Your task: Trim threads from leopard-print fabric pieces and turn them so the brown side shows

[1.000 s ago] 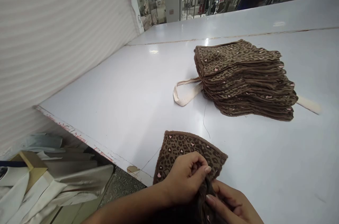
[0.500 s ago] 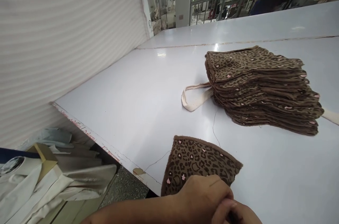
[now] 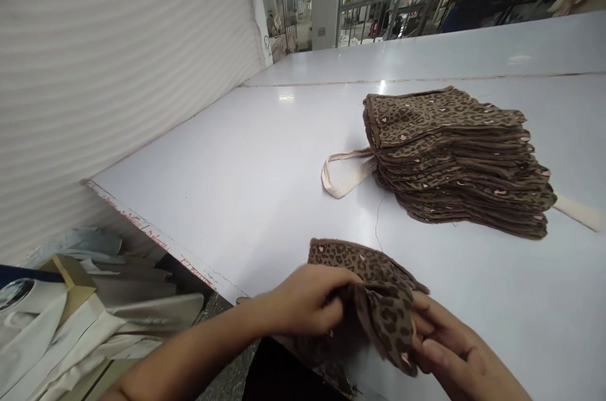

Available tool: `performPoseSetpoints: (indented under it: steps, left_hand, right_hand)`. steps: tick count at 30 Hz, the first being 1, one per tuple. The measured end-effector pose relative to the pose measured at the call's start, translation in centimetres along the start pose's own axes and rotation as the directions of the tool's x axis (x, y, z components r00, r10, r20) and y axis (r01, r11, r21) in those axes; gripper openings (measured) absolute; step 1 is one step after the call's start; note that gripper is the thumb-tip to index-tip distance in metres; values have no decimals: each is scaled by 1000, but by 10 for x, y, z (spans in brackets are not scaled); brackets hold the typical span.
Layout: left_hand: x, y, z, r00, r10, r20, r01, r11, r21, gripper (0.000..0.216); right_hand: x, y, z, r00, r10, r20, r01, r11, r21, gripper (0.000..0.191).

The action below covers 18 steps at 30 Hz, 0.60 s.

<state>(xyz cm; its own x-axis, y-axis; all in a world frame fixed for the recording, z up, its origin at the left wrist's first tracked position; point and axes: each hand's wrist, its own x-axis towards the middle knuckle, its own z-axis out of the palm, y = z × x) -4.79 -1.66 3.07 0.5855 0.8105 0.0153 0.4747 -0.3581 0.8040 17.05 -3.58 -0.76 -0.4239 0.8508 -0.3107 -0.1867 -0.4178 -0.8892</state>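
A brown leopard-print fabric piece with small pink spots lies near the front edge of the white table, its near part lifted and folded. My left hand pinches a fold of that cloth from the left. On its right side, my right hand grips the raised edge between thumb and fingers. Farther off to the right sits a thick stack of matching leopard-print pieces. A cream strap loops around out of the stack's left side, and its other end shows at the right.
The white tabletop has a marked edge at the left front. A large pale ribbed sheet rises on the left. Below it, pale garments or cloth lie beside a box. A loose thread rests by the stack.
My hands have come apart from being together at the bottom. The near part of the fabric piece, flat before, is now lifted and folded between them. The view has shifted slightly.
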Motion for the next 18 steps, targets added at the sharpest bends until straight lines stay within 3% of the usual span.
performPoseSetpoints:
  steps: [3,7,10,12,14,16,18]
  left_hand:
    - [16,20,-26,999,-34,10,34,999,37,36]
    - [38,46,-54,996,90,11,-91,987,132,29]
    - [43,51,-51,958,222,-180,-158,936,313,28]
    - [38,44,-37,924,284,-254,-142,875,462,25]
    - [27,29,-19,959,234,-161,-120,849,515,20]
    - [16,13,-3,995,61,80,-89,898,430,12]
    - [11,-1,9,935,-75,346,-35,953,301,14]
  right_hand:
    - [-2,-27,-9,995,-85,55,96,964,-249,42]
    - [-8,-59,-5,969,-233,87,239,772,-589,46]
    - [-10,-65,0,952,-282,119,273,607,-746,22]
    - [-8,-55,-4,961,-269,68,193,469,-862,21]
    - [-5,-35,-13,963,-266,-37,39,276,-960,26]
    - [-4,-11,-24,970,-221,-104,-76,134,-988,33]
    - [-5,11,-30,987,-108,-115,-102,118,-988,42]
